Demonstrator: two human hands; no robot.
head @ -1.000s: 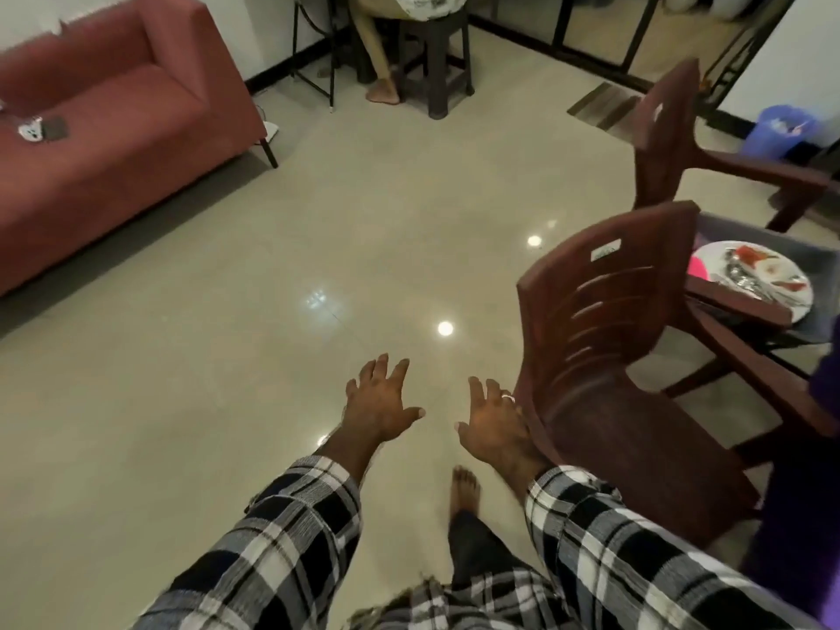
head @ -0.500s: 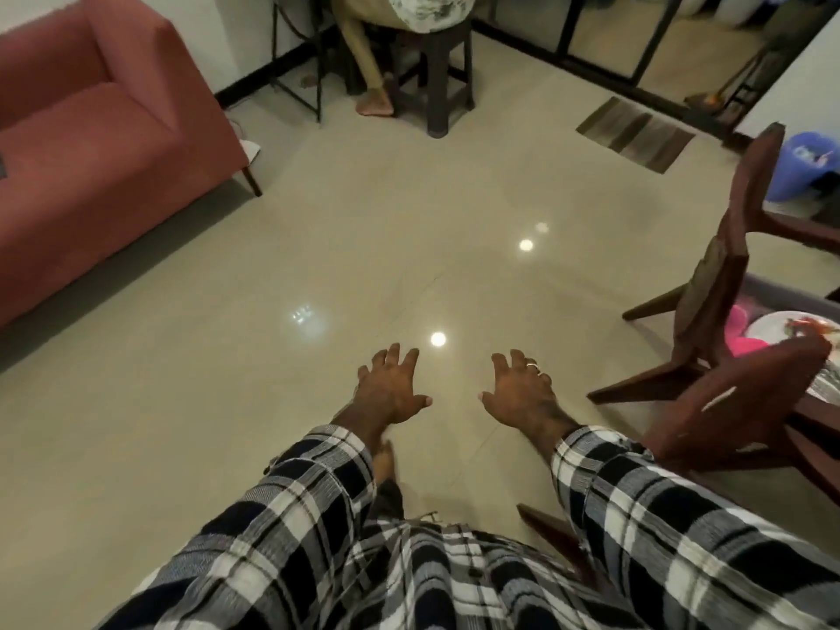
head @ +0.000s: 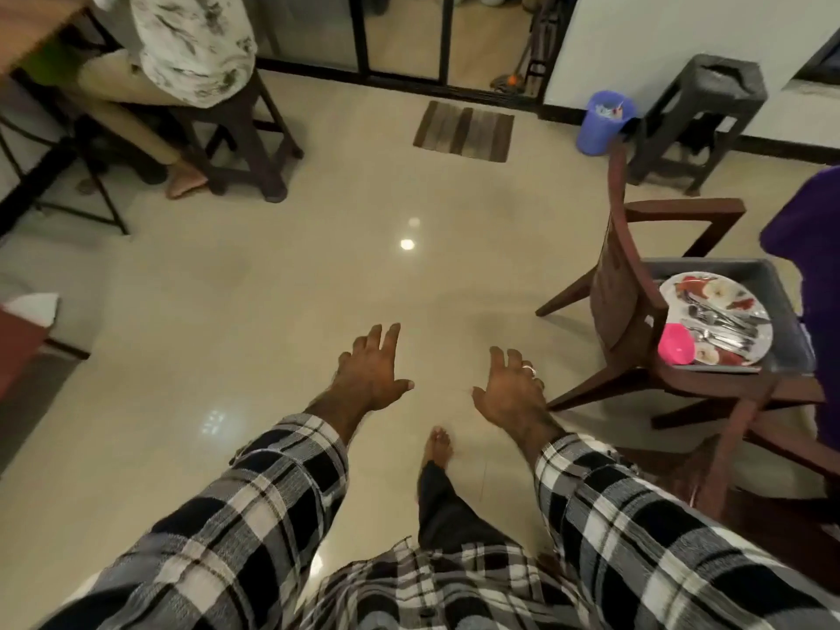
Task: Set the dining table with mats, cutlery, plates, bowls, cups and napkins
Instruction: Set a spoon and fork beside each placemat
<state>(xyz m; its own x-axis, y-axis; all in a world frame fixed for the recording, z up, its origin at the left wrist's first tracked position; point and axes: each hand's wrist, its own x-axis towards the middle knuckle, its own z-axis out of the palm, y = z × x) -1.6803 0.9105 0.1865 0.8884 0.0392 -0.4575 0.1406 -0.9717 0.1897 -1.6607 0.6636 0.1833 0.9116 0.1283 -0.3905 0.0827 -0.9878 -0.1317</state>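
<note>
- The plate (head: 718,322) is round, white and glossy with red and pale printed motifs; it lies in a grey tray (head: 772,284) on the seat of a wooden chair (head: 618,284) at the right of the scene.
- A loose heap of shiny metal cutlery (head: 722,322) lies across the plate; single pieces are hard to tell apart.
- A small bright pink bowl (head: 676,345), smooth and probably plastic, sits at the plate's near left edge.
- The tray's far right corner is hidden behind a purple cloth shape (head: 809,247), itself cut off by the frame edge.
- The chair is dark reddish-brown with a curved back and splayed legs; a second one nearer the viewer is only partly in view.
- The right hand (head: 511,393), a ring on one finger, hangs over the floor left of the chair, fingers spread and slightly bent, holding nothing.
- The left hand (head: 370,372) is just beside it, fingers spread wide, also empty.
- Both sleeves are black-and-white checked flannel.
- The floor (head: 272,311) is pale polished tile with lamp reflections.
- Far off lie a striped mat (head: 463,129), a blue plastic bin (head: 602,122) and a dark stool (head: 702,115).
- At far left a seated person (head: 191,43) is cut off by the top edge.
</note>
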